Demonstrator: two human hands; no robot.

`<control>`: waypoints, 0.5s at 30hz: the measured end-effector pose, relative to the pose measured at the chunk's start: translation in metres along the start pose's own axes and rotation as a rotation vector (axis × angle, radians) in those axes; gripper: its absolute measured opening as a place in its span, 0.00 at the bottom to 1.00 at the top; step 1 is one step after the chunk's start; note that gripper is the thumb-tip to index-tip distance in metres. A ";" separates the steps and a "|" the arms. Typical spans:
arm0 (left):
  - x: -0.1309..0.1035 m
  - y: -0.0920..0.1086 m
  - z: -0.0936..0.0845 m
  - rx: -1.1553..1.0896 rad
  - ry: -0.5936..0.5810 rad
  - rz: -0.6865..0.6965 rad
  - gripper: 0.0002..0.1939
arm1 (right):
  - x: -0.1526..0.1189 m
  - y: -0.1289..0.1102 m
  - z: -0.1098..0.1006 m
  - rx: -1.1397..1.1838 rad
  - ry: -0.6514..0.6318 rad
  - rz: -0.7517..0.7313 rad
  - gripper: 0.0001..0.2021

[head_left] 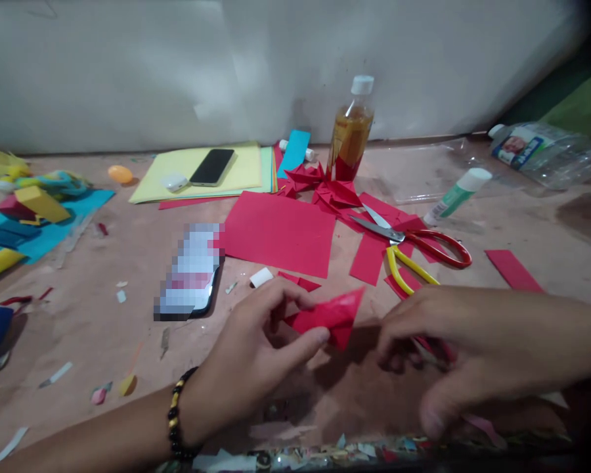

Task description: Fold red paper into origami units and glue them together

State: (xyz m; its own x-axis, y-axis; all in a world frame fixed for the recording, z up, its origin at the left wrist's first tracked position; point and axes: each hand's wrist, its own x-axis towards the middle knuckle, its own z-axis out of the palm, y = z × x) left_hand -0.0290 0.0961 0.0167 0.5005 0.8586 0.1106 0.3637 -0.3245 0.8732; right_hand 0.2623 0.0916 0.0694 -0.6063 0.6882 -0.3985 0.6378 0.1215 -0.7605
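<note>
My left hand (261,355), with a beaded bracelet at the wrist, pinches a small folded piece of red paper (343,316) between thumb and fingers above the table. To its right hovers my right hand (438,348), thumb well apart from its bent fingers and nothing visible in its grip. Some red paper shows partly behind that hand. Just beyond it lie scissors (398,238), blades parted, with one red and one yellow handle. A large red sheet (280,230) lies flat past my left hand, beside cut red strips (367,256) and folded red pieces (337,194).
A phone (190,272) with a lit screen lies left of the red sheet. Behind stand a bottle of brown drink (352,131) and a glue stick (458,196). A dark phone (213,167) rests on coloured paper (152,174). Scraps litter the near edge.
</note>
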 end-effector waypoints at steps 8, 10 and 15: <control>0.007 0.007 -0.002 -0.308 0.052 -0.144 0.10 | 0.047 -0.011 0.066 0.787 0.359 -0.081 0.12; 0.008 0.007 -0.002 -0.332 0.029 -0.152 0.11 | 0.052 -0.008 0.070 0.905 0.378 -0.072 0.16; 0.006 0.005 0.000 -0.262 -0.075 -0.118 0.16 | 0.055 -0.002 0.073 0.997 0.333 -0.053 0.16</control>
State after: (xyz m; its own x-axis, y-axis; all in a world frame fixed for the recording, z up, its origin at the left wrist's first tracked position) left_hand -0.0242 0.0998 0.0221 0.5266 0.8497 -0.0262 0.2130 -0.1021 0.9717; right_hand 0.1925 0.0769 0.0114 -0.3647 0.8792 -0.3067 -0.1571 -0.3827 -0.9104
